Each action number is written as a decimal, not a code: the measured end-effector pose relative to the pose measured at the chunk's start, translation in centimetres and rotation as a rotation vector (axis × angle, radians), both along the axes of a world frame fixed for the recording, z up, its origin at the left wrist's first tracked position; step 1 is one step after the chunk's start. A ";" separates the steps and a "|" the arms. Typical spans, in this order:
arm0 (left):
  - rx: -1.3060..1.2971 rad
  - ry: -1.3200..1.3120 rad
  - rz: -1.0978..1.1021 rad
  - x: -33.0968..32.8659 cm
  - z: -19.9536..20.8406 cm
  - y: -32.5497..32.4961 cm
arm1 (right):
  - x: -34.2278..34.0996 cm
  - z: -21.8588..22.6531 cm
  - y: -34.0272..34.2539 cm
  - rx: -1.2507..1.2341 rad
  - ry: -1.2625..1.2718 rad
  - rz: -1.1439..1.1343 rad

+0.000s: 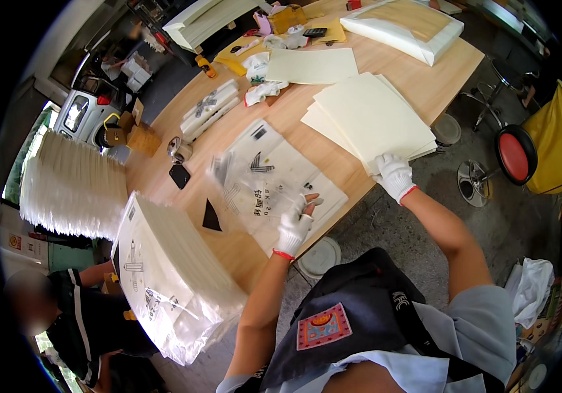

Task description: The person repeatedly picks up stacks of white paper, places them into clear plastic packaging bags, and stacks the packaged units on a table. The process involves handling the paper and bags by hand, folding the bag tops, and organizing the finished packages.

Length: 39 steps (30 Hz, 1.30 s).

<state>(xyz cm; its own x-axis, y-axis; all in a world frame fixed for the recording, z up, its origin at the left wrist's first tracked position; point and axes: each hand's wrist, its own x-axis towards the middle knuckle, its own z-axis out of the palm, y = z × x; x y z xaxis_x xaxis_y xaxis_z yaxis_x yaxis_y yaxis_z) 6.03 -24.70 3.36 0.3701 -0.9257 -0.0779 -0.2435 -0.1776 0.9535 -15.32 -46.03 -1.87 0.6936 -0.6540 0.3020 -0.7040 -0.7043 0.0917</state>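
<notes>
Your gloved left hand [296, 221] lies over the printed plastic bag [281, 180], its fingers curled, but I cannot tell whether they pinch it; your gloved right hand [394, 175] is at the near corner of the cream paper stack [376, 114], and I cannot tell how firmly it grips. The stack lies on the table [395, 71], to the right of the bag; its sheets are fanned, so I think it is better to square them before lifting; the bag looks thin, so holding it flat should help to avoid wrinkles and bent corners. The table is of pale wood; a tall pile of bags [176, 275] stands at your left; around are a grey floor [376, 229], a red-seated stool [515, 154], a vehicle [76, 112] and another person [97, 314].
</notes>
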 end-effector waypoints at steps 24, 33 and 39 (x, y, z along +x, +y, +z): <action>0.310 -0.537 -0.382 -9.0 1.5 -0.9 | 0.4 2.3 12.0 1.347 -1.009 -0.096; -0.338 0.744 0.180 4.2 12.6 4.5 | -2.6 13.6 10.3 0.499 -0.431 0.438; -0.156 0.127 -0.049 0.9 15.5 7.8 | 2.4 13.8 10.7 0.146 -0.170 0.696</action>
<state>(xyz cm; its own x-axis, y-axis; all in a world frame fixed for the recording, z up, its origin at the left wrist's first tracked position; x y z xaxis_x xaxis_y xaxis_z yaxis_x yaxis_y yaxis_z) 6.96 -16.90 18.83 0.3204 -0.9470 0.0248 -0.1248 -0.0163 0.9920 -12.91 -35.28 11.93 0.9144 -0.1206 0.3864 -0.0849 -0.9905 -0.1082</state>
